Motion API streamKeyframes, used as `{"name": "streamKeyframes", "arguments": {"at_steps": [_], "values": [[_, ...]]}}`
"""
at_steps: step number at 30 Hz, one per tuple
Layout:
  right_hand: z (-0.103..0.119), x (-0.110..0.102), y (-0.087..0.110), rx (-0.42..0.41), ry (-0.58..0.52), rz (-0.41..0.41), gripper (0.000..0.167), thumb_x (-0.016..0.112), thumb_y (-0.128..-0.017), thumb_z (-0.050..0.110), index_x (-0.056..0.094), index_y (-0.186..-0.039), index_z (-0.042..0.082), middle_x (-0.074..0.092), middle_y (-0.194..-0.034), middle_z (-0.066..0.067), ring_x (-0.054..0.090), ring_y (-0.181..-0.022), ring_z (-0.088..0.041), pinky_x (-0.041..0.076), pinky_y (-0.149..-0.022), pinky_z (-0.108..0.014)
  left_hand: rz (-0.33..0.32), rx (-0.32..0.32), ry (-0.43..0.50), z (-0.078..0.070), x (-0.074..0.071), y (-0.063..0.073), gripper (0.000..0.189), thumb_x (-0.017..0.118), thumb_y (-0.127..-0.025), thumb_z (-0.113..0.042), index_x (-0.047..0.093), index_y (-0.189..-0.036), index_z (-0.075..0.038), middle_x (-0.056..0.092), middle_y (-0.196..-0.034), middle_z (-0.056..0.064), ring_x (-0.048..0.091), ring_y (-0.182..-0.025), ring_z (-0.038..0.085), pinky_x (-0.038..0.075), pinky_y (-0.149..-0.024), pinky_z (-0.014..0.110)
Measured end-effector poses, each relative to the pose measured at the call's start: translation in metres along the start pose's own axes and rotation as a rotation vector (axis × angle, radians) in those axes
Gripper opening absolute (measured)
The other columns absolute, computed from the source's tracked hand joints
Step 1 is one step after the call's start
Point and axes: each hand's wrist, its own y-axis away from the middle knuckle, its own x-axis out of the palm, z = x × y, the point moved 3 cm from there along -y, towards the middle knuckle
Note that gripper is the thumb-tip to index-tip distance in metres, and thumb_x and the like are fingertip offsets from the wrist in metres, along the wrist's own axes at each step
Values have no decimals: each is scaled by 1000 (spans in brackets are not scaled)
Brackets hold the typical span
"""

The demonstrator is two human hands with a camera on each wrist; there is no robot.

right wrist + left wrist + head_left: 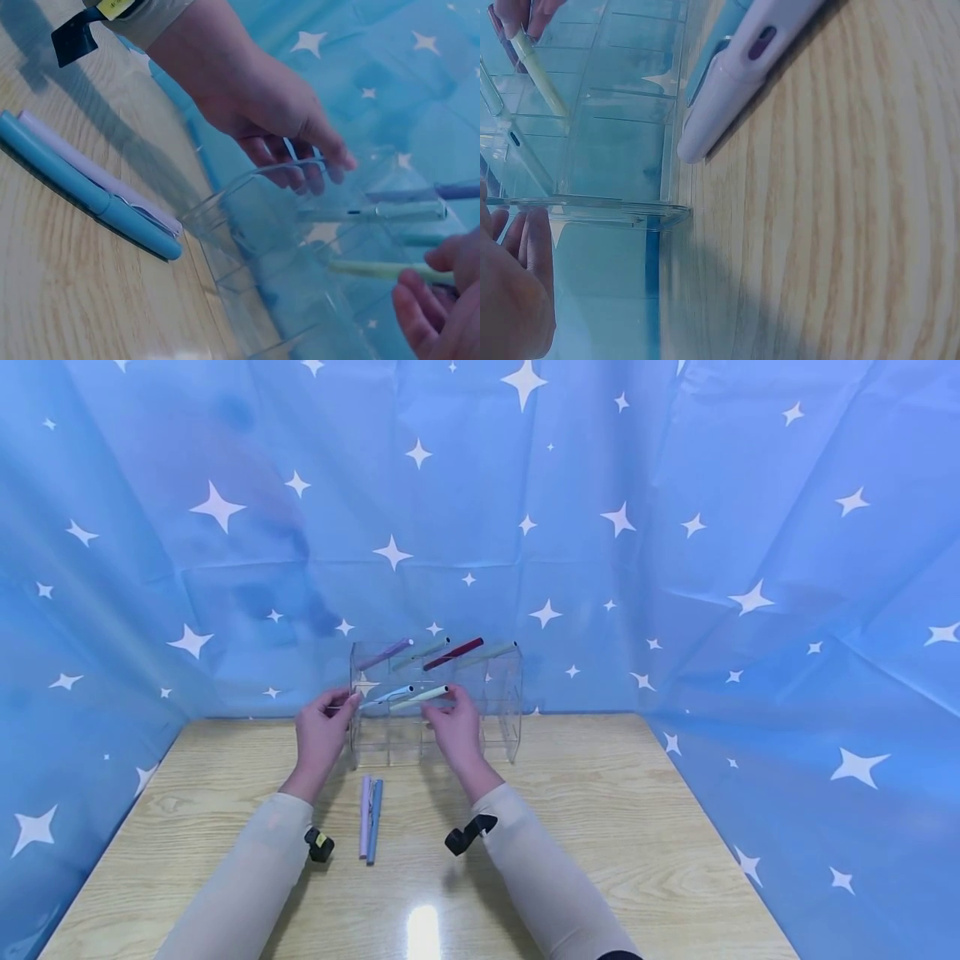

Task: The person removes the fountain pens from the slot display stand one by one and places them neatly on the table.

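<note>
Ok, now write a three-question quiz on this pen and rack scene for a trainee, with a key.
1. Count: how many pens lie on the table, outside the clear rack?
2. True or false: the left hand grips the dark red pen.
3. Pick one: which pen are the fingers of the right hand on?
A) the purple pen
B) the pale yellow-green pen
C) the dark red pen

Key:
1. Two: a lilac pen and a blue pen.
2. False; it is at the side of the rack.
3. B
</note>
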Motion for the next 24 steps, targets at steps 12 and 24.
{"name": "streamKeyframes", "arguments": {"at_steps": [12, 24], "values": [[-5, 4, -9, -10, -44, 60, 23, 75, -105, 2, 70, -127, 1, 73, -115, -13, 75, -104, -51, 68, -78, -35, 0, 5, -6, 2, 1, 0, 39, 80, -106, -33, 79, -128, -2, 79, -111, 15, 68, -87, 16, 56, -67, 16], [-9, 7, -15, 20, -94, 79, 18, 76, -105, 2, 77, -122, 7, 76, -115, -9, 76, -77, -18, 69, -76, -34, -12, -2, -24, 1, 2, -1, 37, 81, -105, -33, 80, -127, -3, 80, -112, 13, 68, -87, 14, 56, -68, 16]]}}
